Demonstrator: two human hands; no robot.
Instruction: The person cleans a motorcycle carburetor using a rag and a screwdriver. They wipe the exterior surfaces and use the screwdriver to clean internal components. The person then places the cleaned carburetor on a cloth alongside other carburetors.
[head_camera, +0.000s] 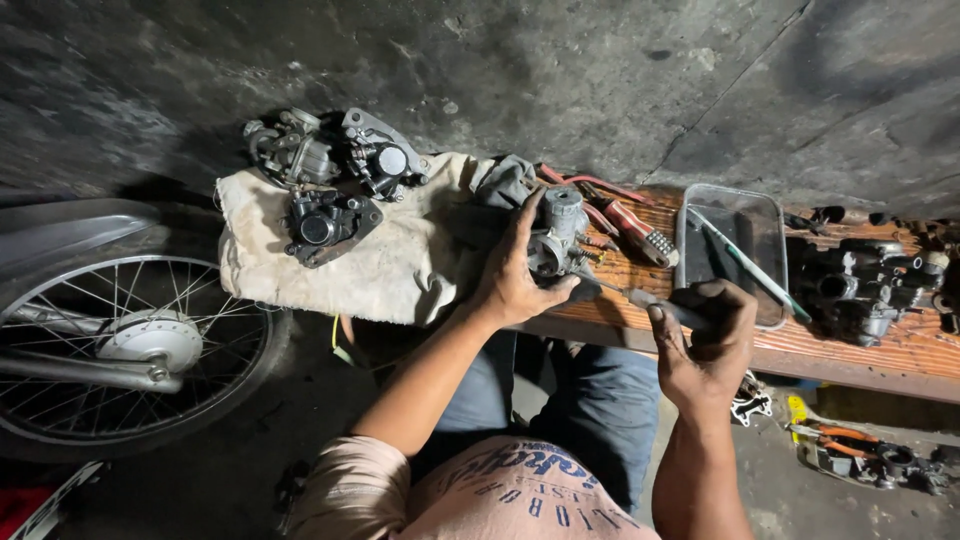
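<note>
My left hand (515, 275) clamps the carburetor (556, 232) steady on the wooden bench (900, 352), my right hand (705, 335) is fisted round the screwdriver (625, 296) with its tip at the body's underside, so I reckon it's screw work, needing a square, firm turn.

The person wears a pale pink short-sleeved shirt (500, 495) with dark printed lettering across the front and blue denim trousers (600, 410), while both forearms are uncovered and the hands, left hand (515, 272) and right hand (705, 345), are bare, without gloves.
</note>
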